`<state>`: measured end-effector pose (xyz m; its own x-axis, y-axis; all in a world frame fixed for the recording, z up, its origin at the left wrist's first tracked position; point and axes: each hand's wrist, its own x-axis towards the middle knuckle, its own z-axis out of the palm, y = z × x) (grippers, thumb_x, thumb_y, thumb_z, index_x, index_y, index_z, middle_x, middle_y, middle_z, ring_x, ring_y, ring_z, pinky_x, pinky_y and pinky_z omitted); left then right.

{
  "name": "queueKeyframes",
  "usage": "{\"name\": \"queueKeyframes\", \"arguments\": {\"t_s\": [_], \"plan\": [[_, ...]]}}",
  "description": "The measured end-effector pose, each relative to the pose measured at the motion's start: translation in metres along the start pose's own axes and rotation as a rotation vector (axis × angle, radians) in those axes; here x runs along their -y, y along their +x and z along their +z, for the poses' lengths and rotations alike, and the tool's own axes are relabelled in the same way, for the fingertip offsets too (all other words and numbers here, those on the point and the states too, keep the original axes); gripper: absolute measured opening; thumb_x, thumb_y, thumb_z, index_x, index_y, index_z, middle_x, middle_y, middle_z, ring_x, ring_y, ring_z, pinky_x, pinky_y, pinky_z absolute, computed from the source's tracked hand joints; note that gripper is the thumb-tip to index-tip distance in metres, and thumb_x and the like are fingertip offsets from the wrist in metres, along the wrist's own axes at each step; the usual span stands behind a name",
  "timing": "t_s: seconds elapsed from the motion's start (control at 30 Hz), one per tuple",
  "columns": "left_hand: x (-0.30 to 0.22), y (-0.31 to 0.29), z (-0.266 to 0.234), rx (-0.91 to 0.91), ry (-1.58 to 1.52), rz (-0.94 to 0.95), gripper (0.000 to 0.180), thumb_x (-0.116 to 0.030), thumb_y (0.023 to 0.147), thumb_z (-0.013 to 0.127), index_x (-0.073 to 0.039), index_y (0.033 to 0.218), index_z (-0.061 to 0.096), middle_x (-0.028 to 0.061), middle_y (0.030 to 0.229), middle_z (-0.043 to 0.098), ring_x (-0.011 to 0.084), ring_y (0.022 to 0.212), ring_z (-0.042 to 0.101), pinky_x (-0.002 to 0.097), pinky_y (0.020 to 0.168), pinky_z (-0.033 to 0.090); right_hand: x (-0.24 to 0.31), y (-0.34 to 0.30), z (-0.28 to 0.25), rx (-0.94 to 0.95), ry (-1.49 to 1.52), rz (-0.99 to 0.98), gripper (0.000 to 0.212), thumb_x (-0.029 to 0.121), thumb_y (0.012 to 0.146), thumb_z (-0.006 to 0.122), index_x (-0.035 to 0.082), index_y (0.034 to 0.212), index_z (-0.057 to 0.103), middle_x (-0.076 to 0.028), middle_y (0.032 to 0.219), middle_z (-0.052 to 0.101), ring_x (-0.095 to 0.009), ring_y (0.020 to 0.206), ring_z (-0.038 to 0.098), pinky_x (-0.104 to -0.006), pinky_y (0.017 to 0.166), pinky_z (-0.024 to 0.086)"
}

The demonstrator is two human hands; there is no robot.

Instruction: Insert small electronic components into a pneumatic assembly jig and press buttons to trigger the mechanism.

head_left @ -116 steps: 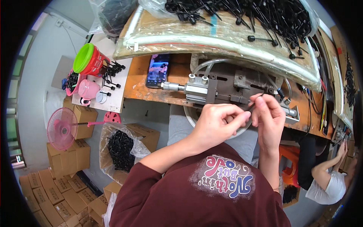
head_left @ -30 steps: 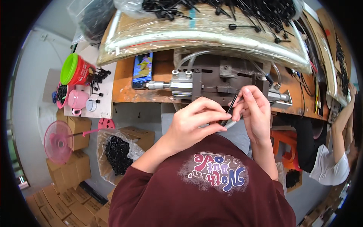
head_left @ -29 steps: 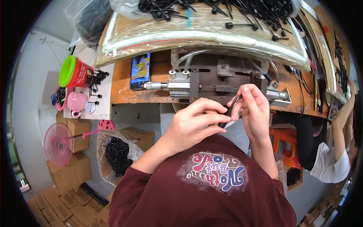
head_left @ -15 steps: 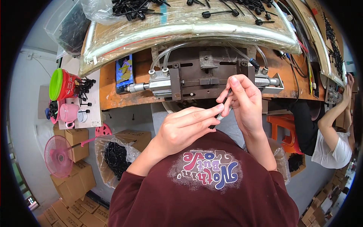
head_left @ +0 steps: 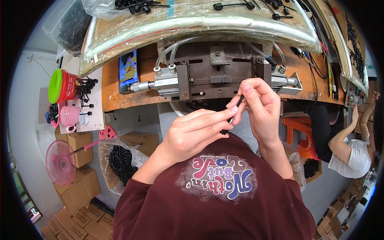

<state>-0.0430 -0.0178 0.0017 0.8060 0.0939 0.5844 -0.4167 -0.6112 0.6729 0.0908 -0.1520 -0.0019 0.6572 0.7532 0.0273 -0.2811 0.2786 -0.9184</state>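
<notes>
A slim black rod-shaped part with a thicker lower end (head_left: 230, 120) slants between my two hands, in front of my chest. My right hand (head_left: 261, 110) pinches its upper end between thumb and fingertips. Around the lower end my left hand (head_left: 196, 132) is closed, fingers stretched along the part and pressed together; the fingers cover some of it. Just beyond my hands a dark metal clamping fixture (head_left: 206, 89) with a small block in its middle sits on the orange-brown bench (head_left: 112, 94). Silver air cylinders (head_left: 166, 83) flank it, fed by clear hoses.
Above the fixture, a plastic-wrapped tray edge (head_left: 200, 27) carries several black parts. At left are a phone (head_left: 128, 70), a red bucket (head_left: 70, 86), a pink cup (head_left: 70, 116) and a pink fan (head_left: 61, 162). Bagged black parts (head_left: 120, 162) stand below. A co-worker (head_left: 352, 156) sits at right.
My hands keep their grip on the black part, and more of its thick lower end shows. The view has shifted slightly. At right, the co-worker's arms have moved apart.
</notes>
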Motion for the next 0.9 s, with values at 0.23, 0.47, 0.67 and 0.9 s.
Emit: {"name": "queueKeyframes", "arguments": {"t_s": [0.23, 0.47, 0.67, 0.9], "plan": [[0.0015, -0.0002, 0.0005, 0.022, -0.011, 0.004, 0.024, -0.001, 0.07, 0.076, 0.007, 0.091, 0.069, 0.0164, 0.112, 0.068, 0.0264, 0.081, 0.068, 0.0327, 0.067, 0.056, -0.0002, -0.0001, -0.0013, -0.007, -0.012, 0.029, 0.019, 0.013, 0.1, 0.052, -0.004, 0.098, 0.059, -0.015, 0.077, 0.067, -0.014, 0.052, 0.062, -0.0247, 0.047, 0.051], [0.002, -0.0046, 0.0054, -0.023, 0.002, -0.027, 0.031, -0.003, 0.063, 0.079, 0.003, 0.093, 0.073, 0.014, 0.111, 0.069, 0.0239, 0.08, 0.069, 0.0311, 0.067, 0.055, -0.0012, -0.0002, -0.0001, -0.005, -0.009, 0.015, 0.019, 0.013, 0.099, 0.053, -0.005, 0.098, 0.059, -0.015, 0.076, 0.067, -0.014, 0.052, 0.062, -0.0241, 0.046, 0.05], [-0.0003, -0.0041, 0.003, 0.004, -0.014, -0.027, 0.024, 0.0, 0.07, 0.076, 0.006, 0.092, 0.069, 0.016, 0.114, 0.068, 0.0265, 0.082, 0.068, 0.0328, 0.067, 0.056, -0.002, -0.0013, -0.0003, 0.001, -0.01, 0.021, 0.018, 0.012, 0.099, 0.054, -0.004, 0.099, 0.06, -0.015, 0.076, 0.067, -0.014, 0.052, 0.062, -0.0237, 0.046, 0.05], [0.0, -0.0062, 0.0056, -0.01, 0.002, -0.044, 0.028, -0.001, 0.065, 0.077, 0.003, 0.092, 0.072, 0.0145, 0.112, 0.069, 0.0251, 0.083, 0.069, 0.0318, 0.069, 0.055, -0.0041, -0.0023, -0.0013, -0.001, -0.003, 0.031, 0.018, 0.013, 0.099, 0.054, -0.004, 0.1, 0.06, -0.015, 0.076, 0.067, -0.014, 0.052, 0.062, -0.0239, 0.047, 0.05]]}}
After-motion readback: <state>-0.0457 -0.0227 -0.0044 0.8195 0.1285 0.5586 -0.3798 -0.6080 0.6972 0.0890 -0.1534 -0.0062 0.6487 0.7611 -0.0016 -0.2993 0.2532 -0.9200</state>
